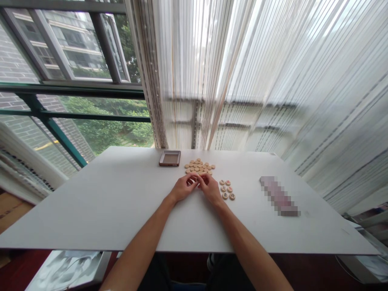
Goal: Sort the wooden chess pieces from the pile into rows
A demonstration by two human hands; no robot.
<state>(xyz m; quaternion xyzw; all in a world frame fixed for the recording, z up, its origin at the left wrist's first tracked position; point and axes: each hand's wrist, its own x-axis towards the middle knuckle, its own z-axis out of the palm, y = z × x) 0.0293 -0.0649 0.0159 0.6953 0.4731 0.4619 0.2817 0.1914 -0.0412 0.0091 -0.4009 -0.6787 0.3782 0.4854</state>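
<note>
My left hand (182,187) and my right hand (210,188) meet over the middle of the white table, fingertips together. Their fingers are closed around a small xiangqi piece (197,180), mostly hidden, with a bit of dark marking showing. Just beyond the fingertips lies a loose cluster of round, pale wooden xiangqi pieces (199,165), their faces showing no readable marks. To the right of my right hand, several pieces (228,189) lie face up in two columns, with black or red characters.
An open shallow box (170,159) with a brown rim stands at the table's far side, left of the cluster. A blurred-out oblong object (279,196) lies on the right. The white table (106,202) reaches the curtain (194,81) and window at the back.
</note>
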